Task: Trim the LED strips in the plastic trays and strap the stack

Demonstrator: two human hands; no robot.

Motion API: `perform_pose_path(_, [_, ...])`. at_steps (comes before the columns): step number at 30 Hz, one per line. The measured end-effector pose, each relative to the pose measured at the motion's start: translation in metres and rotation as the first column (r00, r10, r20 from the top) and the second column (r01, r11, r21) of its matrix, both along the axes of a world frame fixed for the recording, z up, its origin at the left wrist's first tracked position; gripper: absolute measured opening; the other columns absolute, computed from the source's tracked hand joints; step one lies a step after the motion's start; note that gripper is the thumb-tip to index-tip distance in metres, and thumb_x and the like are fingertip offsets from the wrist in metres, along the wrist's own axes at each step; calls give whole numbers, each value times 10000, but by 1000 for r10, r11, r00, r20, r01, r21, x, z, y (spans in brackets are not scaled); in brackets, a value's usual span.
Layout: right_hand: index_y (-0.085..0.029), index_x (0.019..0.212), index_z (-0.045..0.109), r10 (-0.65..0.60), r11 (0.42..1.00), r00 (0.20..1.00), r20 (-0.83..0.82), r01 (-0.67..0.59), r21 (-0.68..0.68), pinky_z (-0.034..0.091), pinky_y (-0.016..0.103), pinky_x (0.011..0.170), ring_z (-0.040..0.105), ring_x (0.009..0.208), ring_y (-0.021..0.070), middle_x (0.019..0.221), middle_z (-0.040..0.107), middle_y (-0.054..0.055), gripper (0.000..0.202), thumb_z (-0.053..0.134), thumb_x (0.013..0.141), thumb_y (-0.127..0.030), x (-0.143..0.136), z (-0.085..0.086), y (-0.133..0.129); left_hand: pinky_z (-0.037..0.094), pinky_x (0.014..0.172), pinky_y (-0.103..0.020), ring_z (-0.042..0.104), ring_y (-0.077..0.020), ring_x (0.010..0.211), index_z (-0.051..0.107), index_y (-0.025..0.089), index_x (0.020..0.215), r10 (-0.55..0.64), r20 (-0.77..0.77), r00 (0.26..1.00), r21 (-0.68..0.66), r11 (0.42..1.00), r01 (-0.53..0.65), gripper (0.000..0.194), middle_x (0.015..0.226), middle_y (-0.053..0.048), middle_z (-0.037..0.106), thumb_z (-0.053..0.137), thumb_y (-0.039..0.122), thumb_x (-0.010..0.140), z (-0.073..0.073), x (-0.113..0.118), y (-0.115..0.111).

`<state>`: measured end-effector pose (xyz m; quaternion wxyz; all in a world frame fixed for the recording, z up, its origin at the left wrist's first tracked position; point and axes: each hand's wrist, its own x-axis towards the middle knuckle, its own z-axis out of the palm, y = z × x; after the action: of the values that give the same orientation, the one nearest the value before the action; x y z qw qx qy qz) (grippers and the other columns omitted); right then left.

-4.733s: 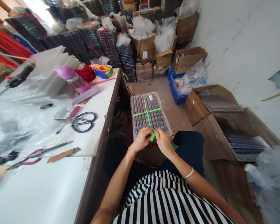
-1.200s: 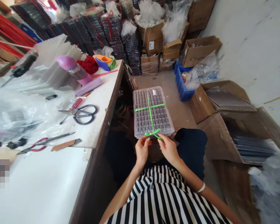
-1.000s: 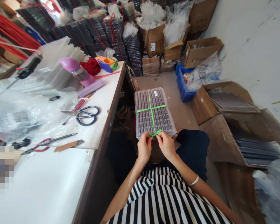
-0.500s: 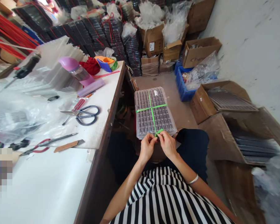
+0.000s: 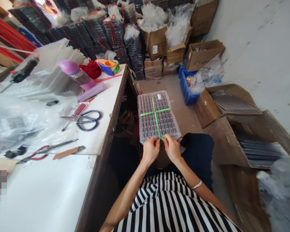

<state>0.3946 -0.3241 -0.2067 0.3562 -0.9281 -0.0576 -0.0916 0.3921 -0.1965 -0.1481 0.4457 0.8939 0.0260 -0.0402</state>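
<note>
A clear plastic pack (image 5: 148, 124) with rows of small dark parts rests at my lap, right of the table. Bright green strap (image 5: 155, 116) crosses over its top and comes together at the near edge. My left hand (image 5: 150, 149) pinches the strap at the left of that crossing point. On the other side, my right hand (image 5: 171, 148) pinches the strap too, its fingertips close to those of the left hand. The strap's ends are partly hidden by my fingers.
On the white table (image 5: 62, 180) at left lie scissors (image 5: 89, 120), red-handled pliers (image 5: 38, 153), a cutter (image 5: 69, 152) and a pink bottle (image 5: 77, 74). Open cardboard boxes (image 5: 207, 106) and a blue crate (image 5: 188, 90) stand at right.
My hands have moved slightly apart, and the green strap between them looks drawn out flatter. The whole view has shifted a little.
</note>
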Motion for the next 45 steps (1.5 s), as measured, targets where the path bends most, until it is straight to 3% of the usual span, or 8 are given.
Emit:
perform_pose_path(4, [-201,757,560,19,995,999,-26,-21,-99,302,260,533,545,562,146,672,624,23,223,448,916,-308,1,11,-18,417,827,-297,535,-205,1034,627,193,834,-242,53,969,-105,964,246,60,1107,-72,599,640,241,799,10,4,14])
perform_pose_path(9, [-205,715,579,165,960,986,-38,-169,-223,278,267,525,499,564,126,728,591,24,204,457,878,-203,-2,46,-55,439,811,-303,544,-185,914,564,236,1143,-392,67,918,-132,908,397,398,1016,-39,616,674,179,764,6,11,20])
perform_pose_path(16, [-204,900,644,366,913,929,50,-348,-212,443,297,746,564,804,166,938,583,66,218,426,906,-211,22,86,-44,388,834,-345,514,-199,820,531,191,740,-378,78,923,-71,921,383,123,751,-26,545,534,220,859,-5,27,-1])
perform_pose_path(19, [-188,1123,573,213,973,949,232,-227,35,477,345,844,581,943,184,1179,524,117,265,416,911,-209,29,81,-32,405,690,-296,519,-157,660,448,196,763,-337,39,941,-108,934,340,212,672,0,527,345,250,940,-3,36,1])
perform_pose_path(23, [-199,987,574,94,946,957,273,-172,276,507,336,800,596,928,187,1003,594,84,162,451,882,-189,17,59,-19,393,590,-236,534,-121,580,385,209,866,-380,-11,925,-193,908,371,98,645,47,540,380,285,928,1,50,13])
perform_pose_path(30, [-187,854,566,59,941,988,141,-102,323,489,280,645,578,661,140,800,615,29,63,514,819,-186,13,32,8,362,554,-224,465,-107,567,400,204,911,-367,21,930,-199,910,363,175,618,64,467,392,378,928,0,53,20])
perform_pose_path(40, [-184,747,613,5,953,999,32,-14,301,449,283,638,550,648,148,758,616,39,129,511,821,-212,12,32,3,434,795,-306,510,-167,877,533,190,959,-250,281,927,-56,960,276,295,901,-29,573,470,-4,746,-22,18,12])
perform_pose_path(45, [-188,806,614,80,954,997,10,-80,289,474,275,626,569,642,144,782,627,36,118,499,822,-208,8,34,-3,444,796,-333,511,-181,877,632,172,897,-183,385,905,22,982,189,212,911,-62,571,462,59,842,-32,16,5])
